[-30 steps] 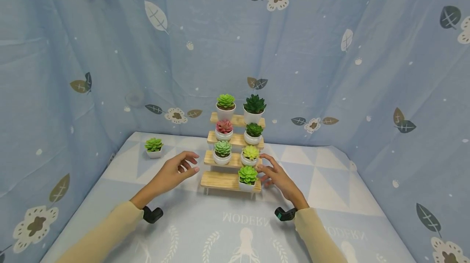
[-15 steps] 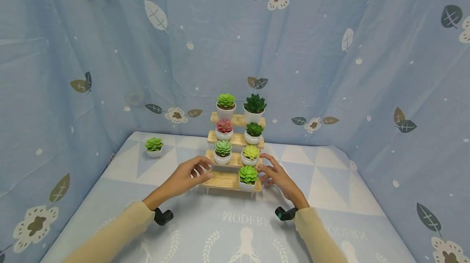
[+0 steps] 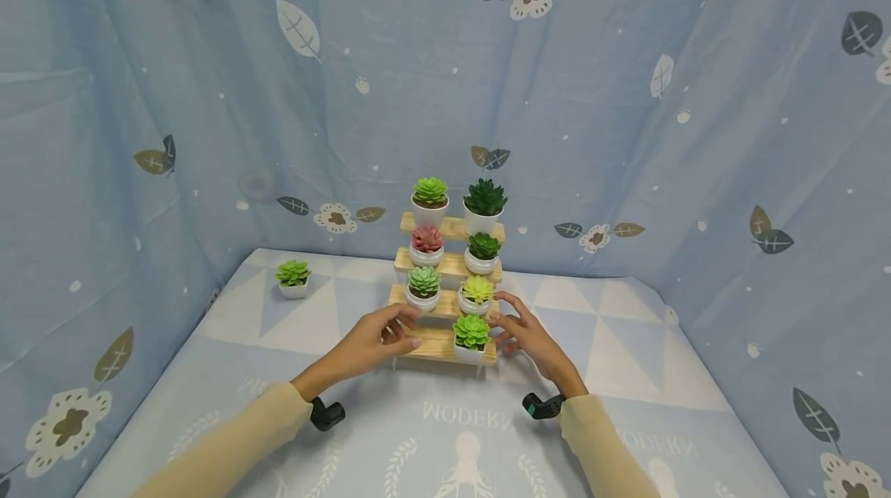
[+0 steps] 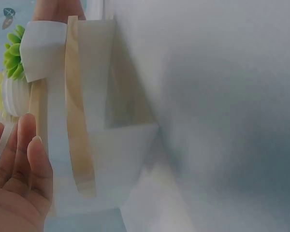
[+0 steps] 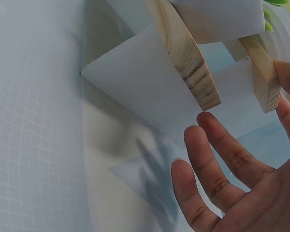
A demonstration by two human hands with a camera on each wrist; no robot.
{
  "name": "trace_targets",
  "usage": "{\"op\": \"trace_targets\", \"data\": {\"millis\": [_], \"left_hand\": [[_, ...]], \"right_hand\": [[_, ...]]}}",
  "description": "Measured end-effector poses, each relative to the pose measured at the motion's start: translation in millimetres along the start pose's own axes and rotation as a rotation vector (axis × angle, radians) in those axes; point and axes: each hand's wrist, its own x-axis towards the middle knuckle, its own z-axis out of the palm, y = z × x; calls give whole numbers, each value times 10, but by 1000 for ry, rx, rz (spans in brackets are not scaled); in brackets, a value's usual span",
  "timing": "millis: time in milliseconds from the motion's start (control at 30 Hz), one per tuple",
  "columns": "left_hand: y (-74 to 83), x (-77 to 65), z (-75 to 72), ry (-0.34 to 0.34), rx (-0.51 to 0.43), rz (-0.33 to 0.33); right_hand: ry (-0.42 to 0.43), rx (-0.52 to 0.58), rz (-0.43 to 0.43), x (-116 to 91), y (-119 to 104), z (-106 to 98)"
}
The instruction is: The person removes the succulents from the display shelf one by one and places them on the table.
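A four-step wooden plant stand with white side panels carries two columns of small potted succulents. At the left of its lower steps is my left hand, fingers loosely bent and nothing held, below the pale green succulent. The right hand is at the other side; its thumb and index finger pinch the end of the second step up, beside the yellow-green succulent. In the right wrist view its other fingers are spread under the wooden edges. A bright green succulent in a square white pot occupies the bottom step's right end.
On the upper steps stand a red succulent, a dark green one, and two taller pots at the top. Another green succulent stands apart on the table's left. Patterned blue curtains surround the table.
My left hand has moved right, from beside the stand to overlapping its lower left steps in the head view. The right hand has stayed in place at the stand's right side.
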Motion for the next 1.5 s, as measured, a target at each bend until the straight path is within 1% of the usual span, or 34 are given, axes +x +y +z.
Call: {"op": "trace_targets", "data": {"millis": [333,533,667,800,967,1000,1267,1500], "left_hand": [[8,87,135,-24,1,-13],[-19,132,233,-36,16,-29],[6,183,283,-38,31,-25],[17,233,343,-55,39,0],[24,263,424,-77,41,15],[29,265,439,-80,44,9],[42,297,522,-68,111,10],[47,319,598,-67,126,0]], "right_hand": [[-1,2,0,10,11,-15],[-7,7,5,10,11,-21],[-9,20,-4,8,8,-29],[-17,26,-15,7,-3,-33],[-22,18,-7,0,-30,-26],[-21,15,-4,1,-35,-23],[-17,5,4,12,-45,-4],[-2,21,11,-5,-15,10]]}}
